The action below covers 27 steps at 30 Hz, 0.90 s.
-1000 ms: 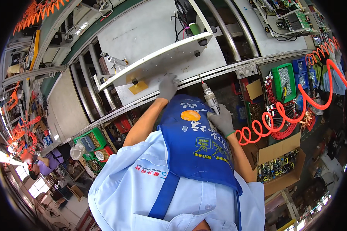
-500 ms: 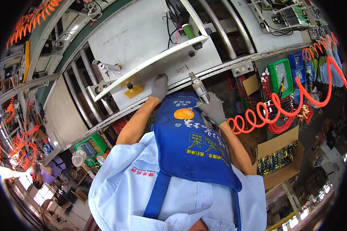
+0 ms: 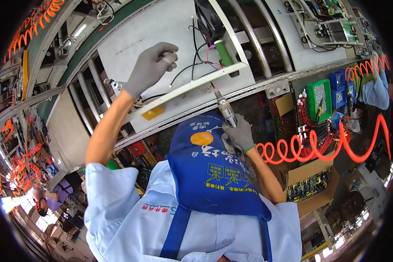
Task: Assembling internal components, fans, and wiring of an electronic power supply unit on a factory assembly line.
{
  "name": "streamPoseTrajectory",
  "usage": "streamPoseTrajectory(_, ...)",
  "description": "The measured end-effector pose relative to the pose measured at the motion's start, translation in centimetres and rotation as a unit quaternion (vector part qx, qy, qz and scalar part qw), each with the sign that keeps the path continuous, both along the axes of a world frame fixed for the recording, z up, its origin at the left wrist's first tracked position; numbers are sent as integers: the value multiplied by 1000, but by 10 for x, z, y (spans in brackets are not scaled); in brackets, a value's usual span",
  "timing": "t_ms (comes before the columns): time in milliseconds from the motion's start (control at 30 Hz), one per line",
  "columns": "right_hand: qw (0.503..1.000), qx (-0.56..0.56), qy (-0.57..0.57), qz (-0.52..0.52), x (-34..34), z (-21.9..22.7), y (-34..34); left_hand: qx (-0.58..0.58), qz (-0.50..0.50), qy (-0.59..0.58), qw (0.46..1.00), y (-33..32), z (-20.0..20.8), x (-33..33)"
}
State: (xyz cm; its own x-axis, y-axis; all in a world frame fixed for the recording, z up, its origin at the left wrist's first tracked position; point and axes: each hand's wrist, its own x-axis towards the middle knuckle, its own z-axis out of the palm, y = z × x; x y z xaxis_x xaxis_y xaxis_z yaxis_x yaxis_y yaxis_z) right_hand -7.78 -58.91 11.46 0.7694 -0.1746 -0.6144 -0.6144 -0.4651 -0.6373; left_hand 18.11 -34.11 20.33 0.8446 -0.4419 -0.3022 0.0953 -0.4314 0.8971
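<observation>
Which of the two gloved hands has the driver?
The right hand: its fingers wrap around the driver. The left hand is well apart from it, farther left, with fingers curled.

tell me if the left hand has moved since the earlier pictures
Yes. Against the metal front rail, the left hand has moved farther out and to the left: it was close by the rail and is now well beyond it.

Left of upper centre, the curled left hand (image 3: 150,70), gloved in grey, hovers above a white metal panel (image 3: 200,82). Near the middle, the right hand (image 3: 240,133) grips a power screwdriver (image 3: 225,110), bit pointing up-left. A green cylinder (image 3: 223,53) lies at upper centre; an orange coiled hose (image 3: 357,156) crosses the right.
</observation>
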Motion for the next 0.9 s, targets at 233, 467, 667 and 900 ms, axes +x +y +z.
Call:
streamPoseTrajectory(233, 999, 9, 32, -35, 2, 7, 7, 70, -246, 179, 950, -1, -134, 19)
streamPoseTrajectory(467, 997, 16, 47, -55, 10, 16, 10, 56, -251, 243, 935, -8, -157, -12)
streamPoseTrajectory(667, 996, 15, 67, -49, 10, 14, 6, 69, -203, 226, 950, 1, -166, -16)
streamPoseTrajectory(900, 998, 1, 65, -25, 8, 11, 4, 86, -192, 207, 955, 1, -163, -24)
